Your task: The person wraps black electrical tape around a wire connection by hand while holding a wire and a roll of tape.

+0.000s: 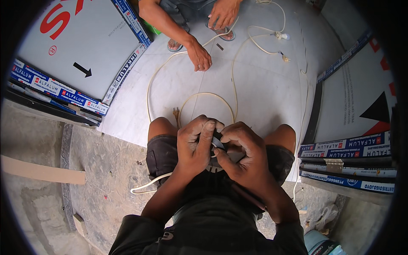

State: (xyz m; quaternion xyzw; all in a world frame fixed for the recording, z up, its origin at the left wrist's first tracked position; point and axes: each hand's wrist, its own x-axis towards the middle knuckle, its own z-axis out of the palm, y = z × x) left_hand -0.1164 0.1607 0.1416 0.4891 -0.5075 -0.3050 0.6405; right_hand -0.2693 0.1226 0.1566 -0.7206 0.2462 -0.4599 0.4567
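My left hand (pixel 197 138) and my right hand (pixel 244 146) are close together above my lap, both with fingers curled in. Between the fingertips is a small grey-and-black piece (pixel 218 143); its kind is mostly hidden by my fingers. Something thin and whitish shows beside it, perhaps a cable end. A white cable (pixel 148 185) loops out at the left of my lap and passes out of sight beneath my left forearm. Just beyond my left hand, a brownish plug (pixel 176 112) lies on the pale floor.
Another person's hand (pixel 199 56) reaches down ahead; their other hand (pixel 224 15) rests near a knee. Cream cable (pixel 233 80) winds across the tiles to a second plug (pixel 285 58) and white fitting (pixel 283 36). Large film-covered panels stand left (pixel 93 46) and right (pixel 348 102).
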